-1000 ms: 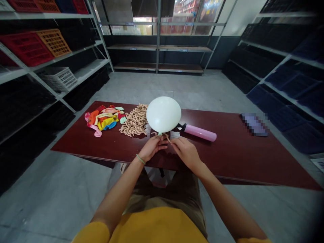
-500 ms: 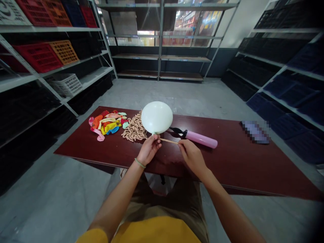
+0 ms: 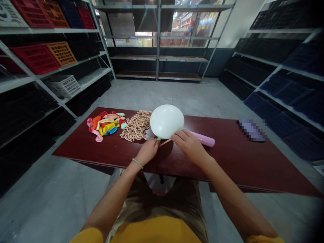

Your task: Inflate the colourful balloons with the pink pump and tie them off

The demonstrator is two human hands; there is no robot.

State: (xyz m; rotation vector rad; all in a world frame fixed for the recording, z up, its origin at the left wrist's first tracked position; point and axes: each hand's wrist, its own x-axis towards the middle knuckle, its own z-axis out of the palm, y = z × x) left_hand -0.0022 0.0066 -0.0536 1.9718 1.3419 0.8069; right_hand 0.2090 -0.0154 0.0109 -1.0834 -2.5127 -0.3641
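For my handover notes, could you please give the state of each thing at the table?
Pale balloon: inflated
Left hand: closed at balloon's neck
Right hand: gripping tan strip
Tan strip: straight between both hands
Colored balloons: deflated, heaped
Tan pieces: curled, heaped
Pink cylinder: lying, partly hidden
Purple item: lying flat, blurred

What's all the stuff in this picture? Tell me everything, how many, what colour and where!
Blown-up balloon: 1, pale green-white, above the left hand
Tan strip: 1, tan, between the hands
Limp balloons: a pile, many colours, table's left part
Curly pieces: a heap, tan, beside the limp balloons
Pump-like tube: 1, pink, partly behind the right hand
Pixelated thing: 1, purplish, table's right end
Table: 1, dark red-brown, in front
Racks: 3 sides, grey, around
Crates: many, red, orange, white, dark, side racks
Floor: 1, grey, below
Bracelet: 1, green, left wrist
Shirt: 1, yellow, bottom
Trousers: brown, below table edge
Hands: 2, left, right, centre
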